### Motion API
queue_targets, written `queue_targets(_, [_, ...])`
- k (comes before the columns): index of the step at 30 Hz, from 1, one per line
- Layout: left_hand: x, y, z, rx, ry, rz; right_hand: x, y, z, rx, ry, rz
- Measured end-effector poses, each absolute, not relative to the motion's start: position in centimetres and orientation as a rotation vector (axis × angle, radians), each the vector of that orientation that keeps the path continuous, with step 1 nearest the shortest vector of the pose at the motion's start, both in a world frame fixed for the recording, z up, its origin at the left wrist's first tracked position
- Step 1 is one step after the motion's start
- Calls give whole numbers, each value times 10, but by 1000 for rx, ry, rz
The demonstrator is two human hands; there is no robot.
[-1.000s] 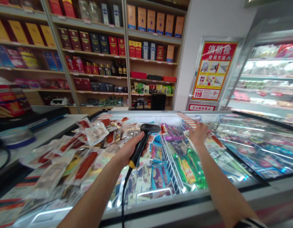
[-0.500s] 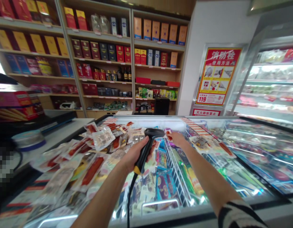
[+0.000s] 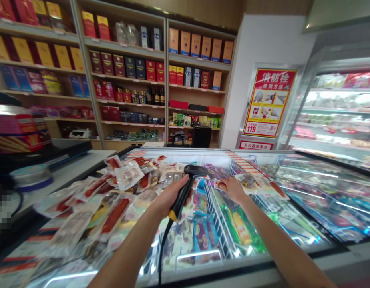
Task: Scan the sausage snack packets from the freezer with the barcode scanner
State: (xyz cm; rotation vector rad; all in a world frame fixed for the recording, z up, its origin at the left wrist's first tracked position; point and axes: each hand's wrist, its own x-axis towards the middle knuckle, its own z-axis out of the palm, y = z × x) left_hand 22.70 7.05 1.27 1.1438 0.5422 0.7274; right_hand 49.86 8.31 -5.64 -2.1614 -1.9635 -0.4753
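Observation:
My left hand (image 3: 170,198) is closed round the handle of a black and yellow barcode scanner (image 3: 185,192), whose head points right. A black cord runs down from the scanner's handle. To its right, my right hand (image 3: 233,189) has its fingers pinched on a small clear packet (image 3: 217,183), mostly hidden by the fingers. The hand is above the freezer basket (image 3: 216,212). Many vacuum-packed snacks lie heaped on the freezer's glass top to the left, among them a long reddish sausage packet (image 3: 115,215).
A few more packets (image 3: 247,181) lie on the glass right of my right hand. Wrapped ice creams (image 3: 204,234) show below the glass. A counter with a roll of tape (image 3: 32,178) stands at left. Shelves of boxes (image 3: 129,66) and a red fire-hydrant poster (image 3: 267,102) are behind.
My right hand has moved a little right and down, away from the scanner's head, with the small packet still in its fingers. My left hand keeps the scanner in nearly the same place.

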Motion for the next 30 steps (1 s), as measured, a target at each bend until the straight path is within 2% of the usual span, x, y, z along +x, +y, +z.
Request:
queue_targets(6, [229, 66, 13, 1162, 557, 696, 510, 83, -61, -2183, -1964, -352])
queue_targets(11, [230, 64, 13, 1174, 551, 676, 507, 80, -62, -2143, -1767, -417])
queue_targets(15, [230, 65, 12, 1181, 555, 676, 508, 79, -54, -2138, -1638, -342])
queue_targets(21, [230, 65, 11, 1185, 572, 656, 519, 82, -45, -1955, -1634, -355])
queue_targets(30, [231, 63, 11, 1232, 598, 648, 528, 79, -44, -1944, -1599, -396])
